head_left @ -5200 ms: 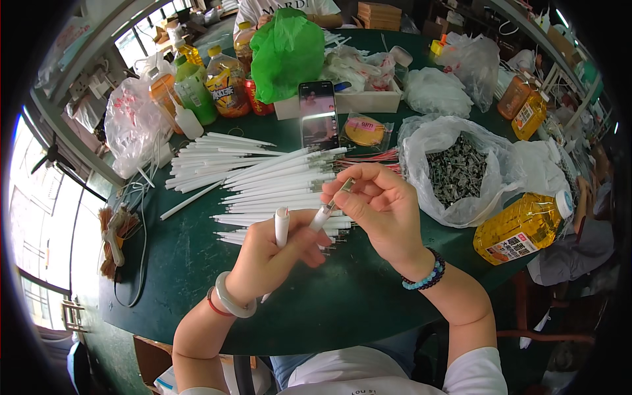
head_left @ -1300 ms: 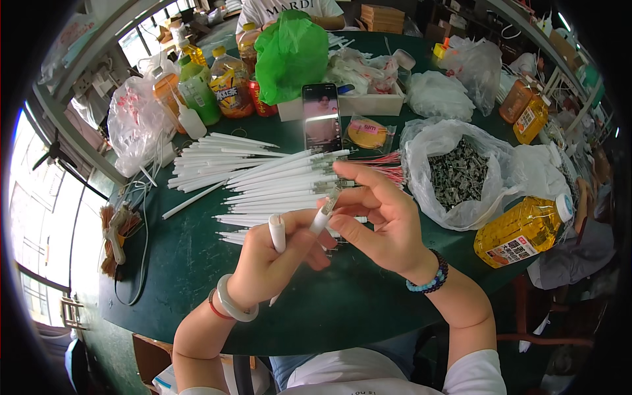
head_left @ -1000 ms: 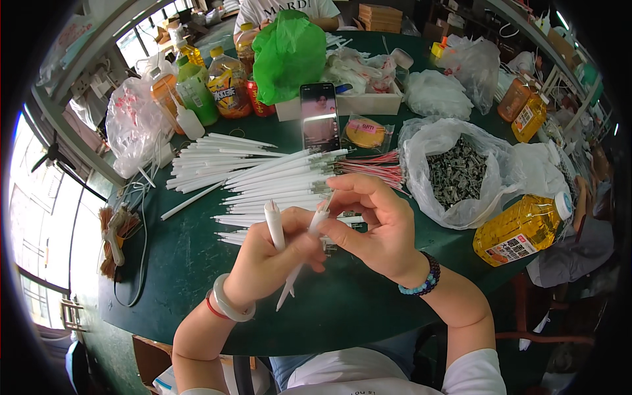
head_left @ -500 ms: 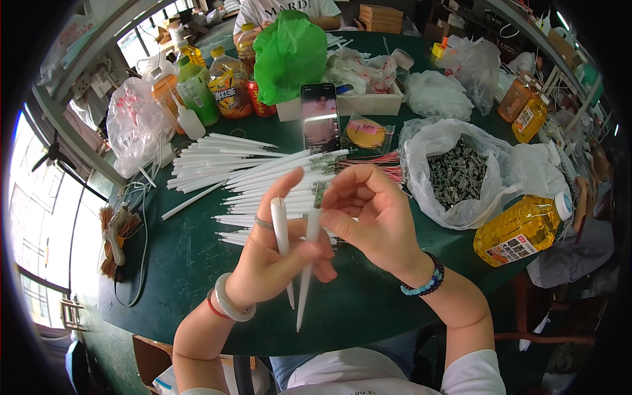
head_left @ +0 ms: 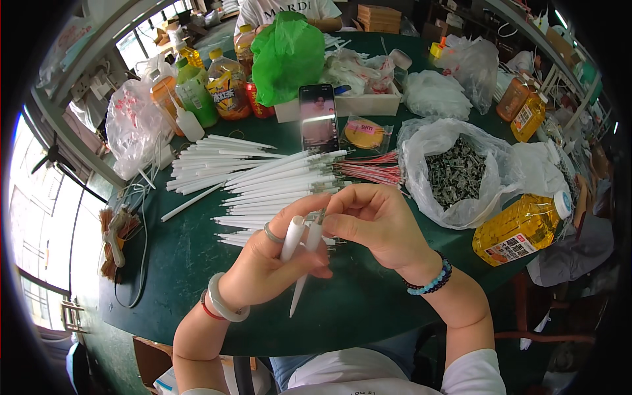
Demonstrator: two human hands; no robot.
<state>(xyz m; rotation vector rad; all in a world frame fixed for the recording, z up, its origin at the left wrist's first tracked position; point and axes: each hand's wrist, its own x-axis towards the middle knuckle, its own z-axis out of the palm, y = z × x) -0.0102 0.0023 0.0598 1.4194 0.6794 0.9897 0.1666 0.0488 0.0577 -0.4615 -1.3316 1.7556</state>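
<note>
My left hand [head_left: 257, 266] is closed around two slim white tapered tubes. One white tube [head_left: 293, 238] shows an open upper end beside my index finger. The other white tube [head_left: 314, 238] leans next to it, and a tapered tip points down below my fingers. At its top sits a narrow silvery-grey piece [head_left: 321, 216], which my right hand [head_left: 388, 230] pinches between thumb and fingertips. Just beyond my hands lies a spread of similar white tubes [head_left: 270, 181], several with metallic parts at their right ends.
Red and white wires [head_left: 372, 170] lie near a clear bag [head_left: 421, 207] of small dark metallic parts. A phone [head_left: 318, 118] stands before a white box [head_left: 368, 104]. Bottles [head_left: 227, 85] line the far left; a yellow-liquid bottle [head_left: 520, 234] lies right. Another person [head_left: 289, 10] sits opposite.
Both hands have drawn closer together and slightly lower. The two tubes tilt more to the right at their tops, and my right fingers now cover more of the small piece.
</note>
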